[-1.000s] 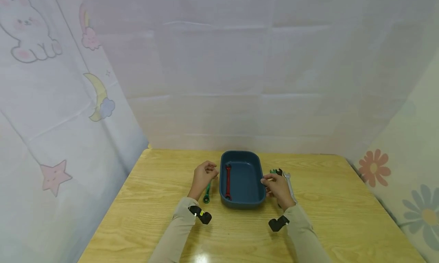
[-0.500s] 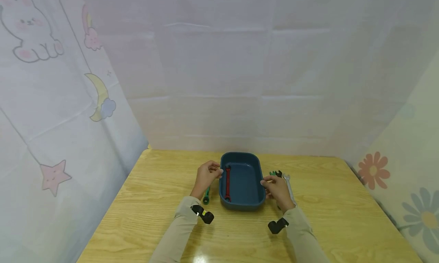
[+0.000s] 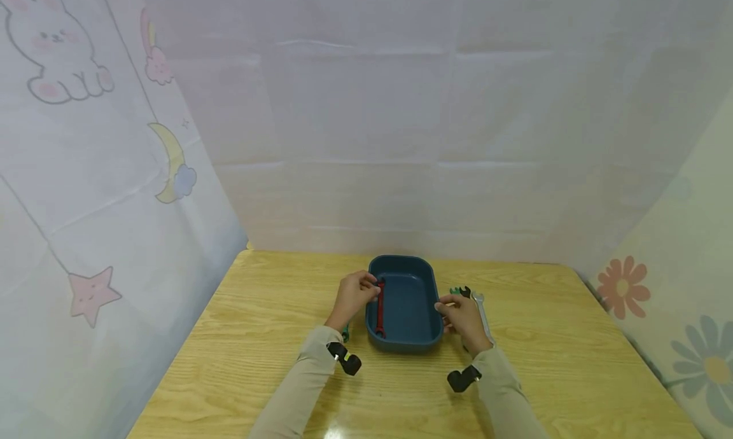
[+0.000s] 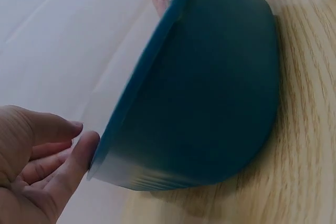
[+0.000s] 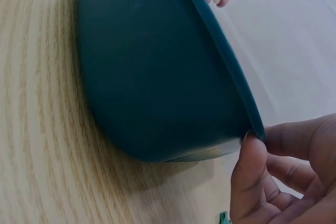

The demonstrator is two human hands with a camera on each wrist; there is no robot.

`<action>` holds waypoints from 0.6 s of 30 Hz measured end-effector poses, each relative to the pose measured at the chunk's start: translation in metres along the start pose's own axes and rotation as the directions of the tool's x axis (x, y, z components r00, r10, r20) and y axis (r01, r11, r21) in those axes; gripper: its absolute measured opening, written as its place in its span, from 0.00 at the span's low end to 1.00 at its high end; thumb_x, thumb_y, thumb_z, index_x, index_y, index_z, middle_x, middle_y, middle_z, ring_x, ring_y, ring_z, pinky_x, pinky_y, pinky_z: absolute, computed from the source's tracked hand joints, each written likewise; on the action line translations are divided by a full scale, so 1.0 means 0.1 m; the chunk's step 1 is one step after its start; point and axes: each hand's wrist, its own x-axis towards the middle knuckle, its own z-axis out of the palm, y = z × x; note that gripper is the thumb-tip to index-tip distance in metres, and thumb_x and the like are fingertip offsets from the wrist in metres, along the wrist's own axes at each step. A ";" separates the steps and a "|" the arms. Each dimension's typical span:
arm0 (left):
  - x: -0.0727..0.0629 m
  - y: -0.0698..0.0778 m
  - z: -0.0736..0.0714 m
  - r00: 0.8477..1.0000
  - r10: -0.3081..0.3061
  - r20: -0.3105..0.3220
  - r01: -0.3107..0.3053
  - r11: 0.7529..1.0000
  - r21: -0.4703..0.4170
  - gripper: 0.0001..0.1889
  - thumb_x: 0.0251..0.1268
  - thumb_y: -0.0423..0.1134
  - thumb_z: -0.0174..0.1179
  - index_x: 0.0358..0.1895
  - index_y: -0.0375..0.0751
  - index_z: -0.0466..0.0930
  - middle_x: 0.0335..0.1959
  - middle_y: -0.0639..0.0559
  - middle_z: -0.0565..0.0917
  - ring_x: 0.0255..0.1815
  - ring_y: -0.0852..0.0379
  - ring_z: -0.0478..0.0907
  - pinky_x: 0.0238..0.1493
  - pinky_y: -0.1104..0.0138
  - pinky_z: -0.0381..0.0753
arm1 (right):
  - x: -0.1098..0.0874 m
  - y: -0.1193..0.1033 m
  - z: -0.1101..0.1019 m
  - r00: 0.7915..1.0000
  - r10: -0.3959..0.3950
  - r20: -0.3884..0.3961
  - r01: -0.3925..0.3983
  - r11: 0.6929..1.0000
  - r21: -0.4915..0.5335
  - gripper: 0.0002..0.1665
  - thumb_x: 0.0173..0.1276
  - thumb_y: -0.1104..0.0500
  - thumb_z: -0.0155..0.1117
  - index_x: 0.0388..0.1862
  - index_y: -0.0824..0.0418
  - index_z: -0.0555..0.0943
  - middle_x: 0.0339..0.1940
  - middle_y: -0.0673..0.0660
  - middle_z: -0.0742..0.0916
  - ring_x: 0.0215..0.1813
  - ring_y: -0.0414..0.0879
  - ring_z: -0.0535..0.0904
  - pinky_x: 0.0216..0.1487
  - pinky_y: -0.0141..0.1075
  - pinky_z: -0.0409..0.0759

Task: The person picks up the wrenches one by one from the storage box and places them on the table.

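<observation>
A dark blue rectangular plastic tub [image 3: 409,312] stands upright on the wooden table. Inside it, along the left wall, lies a red ratchet wrench [image 3: 380,315]. My left hand [image 3: 352,298] is at the tub's left rim, its fingertips over the far end of that wrench in the head view. In the left wrist view its thumb and forefinger are apart with nothing between them, one tip against the rim. On the other side my right hand [image 3: 465,315] pinches the right rim between thumb and forefinger, clear in the right wrist view.
Partly behind the left forearm lies a green wrench [image 3: 345,333]. Right of the tub, a silver wrench [image 3: 483,312], a black wrench end [image 3: 465,291] and a green wrench end [image 3: 455,291] show beside the right hand. A pale cloth backdrop [image 3: 355,191] rises behind the table [image 3: 258,337].
My left hand has moved rightward from beside the tub until its fingertips are over the left rim. My right hand has stayed on the right rim, and the tub has hardly moved.
</observation>
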 end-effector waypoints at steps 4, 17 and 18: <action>0.03 0.06 0.04 0.999 0.037 0.008 -0.038 0.983 0.181 0.10 0.64 0.27 0.65 0.47 0.29 0.82 0.28 0.46 0.84 0.25 0.54 0.83 0.26 0.67 0.84 | 0.00 0.00 0.00 1.000 -0.005 -0.006 0.005 1.000 0.001 0.19 0.72 0.64 0.63 0.57 0.73 0.78 0.34 0.64 0.83 0.22 0.43 0.76 0.23 0.39 0.83; 0.05 0.16 0.10 0.996 0.062 0.066 -0.086 0.876 0.474 0.10 0.65 0.30 0.65 0.47 0.32 0.83 0.30 0.46 0.84 0.22 0.60 0.77 0.23 0.69 0.77 | -0.01 0.01 0.01 1.000 -0.018 -0.007 0.018 1.000 -0.002 0.18 0.72 0.63 0.64 0.56 0.73 0.79 0.32 0.61 0.83 0.22 0.44 0.76 0.25 0.44 0.83; 0.05 0.16 0.10 0.996 0.060 0.068 -0.086 0.872 0.483 0.09 0.65 0.30 0.65 0.47 0.32 0.83 0.30 0.46 0.84 0.22 0.60 0.77 0.23 0.69 0.77 | -0.01 0.02 0.01 1.000 -0.021 -0.007 0.021 1.000 -0.002 0.18 0.72 0.63 0.64 0.56 0.73 0.79 0.32 0.61 0.83 0.22 0.44 0.76 0.25 0.44 0.83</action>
